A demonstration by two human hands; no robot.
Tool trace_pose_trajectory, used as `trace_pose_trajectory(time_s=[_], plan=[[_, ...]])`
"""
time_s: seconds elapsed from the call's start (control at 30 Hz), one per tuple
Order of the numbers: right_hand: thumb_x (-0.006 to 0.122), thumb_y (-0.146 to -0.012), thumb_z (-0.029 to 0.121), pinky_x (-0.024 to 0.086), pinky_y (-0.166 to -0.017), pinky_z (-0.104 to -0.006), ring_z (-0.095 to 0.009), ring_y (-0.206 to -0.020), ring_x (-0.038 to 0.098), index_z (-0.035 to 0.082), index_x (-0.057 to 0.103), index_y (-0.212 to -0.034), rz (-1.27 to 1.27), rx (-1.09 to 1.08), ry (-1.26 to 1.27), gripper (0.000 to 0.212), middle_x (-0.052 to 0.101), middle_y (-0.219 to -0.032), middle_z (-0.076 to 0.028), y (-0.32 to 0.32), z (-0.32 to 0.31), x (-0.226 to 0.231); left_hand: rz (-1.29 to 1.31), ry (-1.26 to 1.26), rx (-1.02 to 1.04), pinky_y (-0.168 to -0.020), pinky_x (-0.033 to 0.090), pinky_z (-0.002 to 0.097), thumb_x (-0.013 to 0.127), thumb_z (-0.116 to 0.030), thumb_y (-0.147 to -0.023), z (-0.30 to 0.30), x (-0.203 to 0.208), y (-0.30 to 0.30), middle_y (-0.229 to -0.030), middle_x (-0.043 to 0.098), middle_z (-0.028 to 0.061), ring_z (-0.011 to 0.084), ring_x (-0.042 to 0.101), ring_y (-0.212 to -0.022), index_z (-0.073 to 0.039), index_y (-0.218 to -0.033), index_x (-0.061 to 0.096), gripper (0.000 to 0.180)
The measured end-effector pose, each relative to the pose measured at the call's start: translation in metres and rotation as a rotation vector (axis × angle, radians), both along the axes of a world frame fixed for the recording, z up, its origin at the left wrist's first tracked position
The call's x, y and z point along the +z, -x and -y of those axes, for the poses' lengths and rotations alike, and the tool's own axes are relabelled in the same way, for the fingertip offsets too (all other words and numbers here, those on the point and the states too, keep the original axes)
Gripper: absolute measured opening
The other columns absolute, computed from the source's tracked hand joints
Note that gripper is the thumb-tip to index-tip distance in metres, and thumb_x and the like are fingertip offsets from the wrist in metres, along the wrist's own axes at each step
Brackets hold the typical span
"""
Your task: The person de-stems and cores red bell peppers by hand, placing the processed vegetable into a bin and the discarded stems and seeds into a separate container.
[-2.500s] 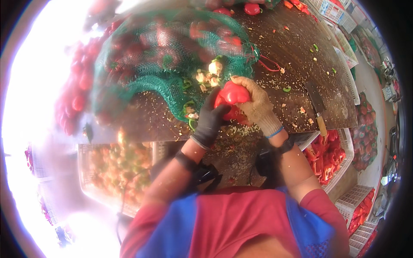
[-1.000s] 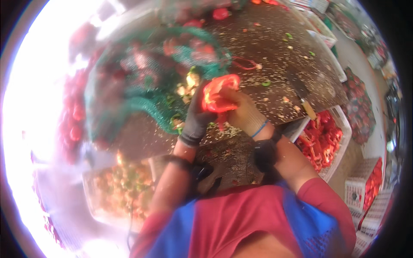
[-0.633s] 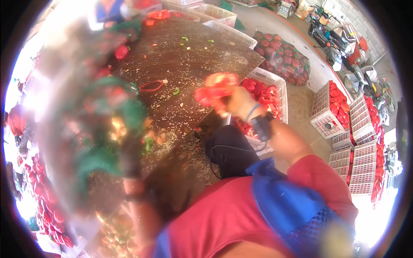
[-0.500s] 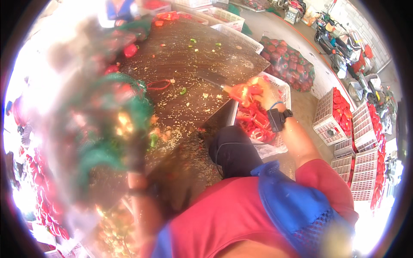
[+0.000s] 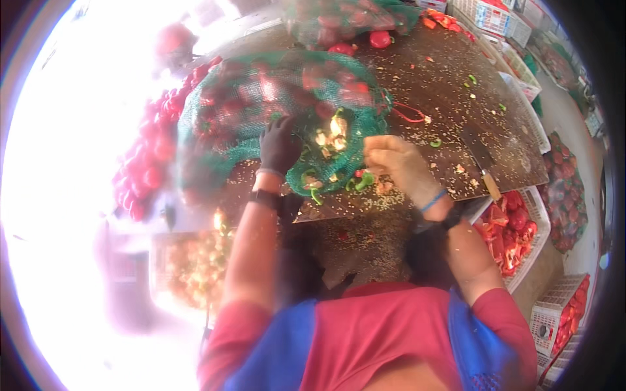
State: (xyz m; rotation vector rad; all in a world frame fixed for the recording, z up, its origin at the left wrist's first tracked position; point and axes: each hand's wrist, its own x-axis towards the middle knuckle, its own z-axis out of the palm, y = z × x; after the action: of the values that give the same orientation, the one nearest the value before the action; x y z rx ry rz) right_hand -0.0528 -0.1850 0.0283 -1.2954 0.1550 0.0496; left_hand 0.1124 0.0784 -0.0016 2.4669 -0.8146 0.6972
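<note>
A green mesh bag (image 5: 228, 78) of red peppers lies on the brown tabletop (image 5: 437, 91), its mouth toward me. Pale pepper cores and green stems (image 5: 334, 133) sit on the mesh at the mouth. My left hand (image 5: 280, 148), in a dark glove, has its fingers bent on the mesh at the left of the mouth. At the opposite edge my right hand (image 5: 396, 161), in a pale glove, has its fingers curled in against the net. A knife with a wooden handle (image 5: 491, 185) lies on the table right of that hand.
At the table's right corner stands a white crate (image 5: 531, 238) of cut red peppers. Behind it, a filled net sack (image 5: 564, 189) rests on the floor. Loose seeds and green scraps (image 5: 435, 143) litter the tabletop. Pale cores (image 5: 195, 267) are heaped at lower left, partly lost in glare.
My right hand has left the red pepper pieces over the crate and moved left to the mesh bag. My left hand and the bag, blurred before, are clearer. The view has turned left.
</note>
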Motion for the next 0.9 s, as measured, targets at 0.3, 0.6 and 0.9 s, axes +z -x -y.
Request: trace_pose_trajectory(time_s=[0.3,0.6,0.9], plan=[[0.069,-0.087,0.017,0.055,-0.081,-0.0311,-0.013,-0.091,0.065,0.007,0.069,-0.117,0.091,0.059,0.723,0.032,0.071,-0.104,-0.006,-0.048,-0.031,-0.043,-0.639,-0.898,0.01,-0.096,0.051,0.0463,0.056,-0.017,-0.091,-0.141,-0.064,0.063,-0.112,0.07,0.0168,0.0358,0.065,-0.109,-0.016,-0.115,0.071,0.028],[0.066,-0.092,0.006,0.053,-0.085,-0.0262,-0.011,-0.094,0.063,-0.002,0.065,-0.119,0.275,0.183,0.463,0.028,0.068,-0.104,-0.004,-0.058,-0.099,-0.055,-0.918,0.967,-0.03,-0.08,0.056,0.0321,0.064,-0.006,-0.092,-0.228,-0.006,0.087,-0.1,0.071,0.0149,0.021,0.069,-0.091,-0.011,-0.116,0.071,0.026],[0.067,-0.09,0.005,0.054,-0.082,-0.028,-0.011,-0.094,0.066,0.001,0.067,-0.115,0.498,0.235,0.554,0.025,0.071,-0.102,-0.008,-0.047,-0.133,-0.062,-0.105,-0.434,0.416,-0.076,0.055,0.0432,0.063,-0.028,-0.089,-0.167,-0.008,-0.099,-0.094,0.071,0.0184,0.0342,0.07,-0.089,-0.009,-0.104,0.072,0.026]])
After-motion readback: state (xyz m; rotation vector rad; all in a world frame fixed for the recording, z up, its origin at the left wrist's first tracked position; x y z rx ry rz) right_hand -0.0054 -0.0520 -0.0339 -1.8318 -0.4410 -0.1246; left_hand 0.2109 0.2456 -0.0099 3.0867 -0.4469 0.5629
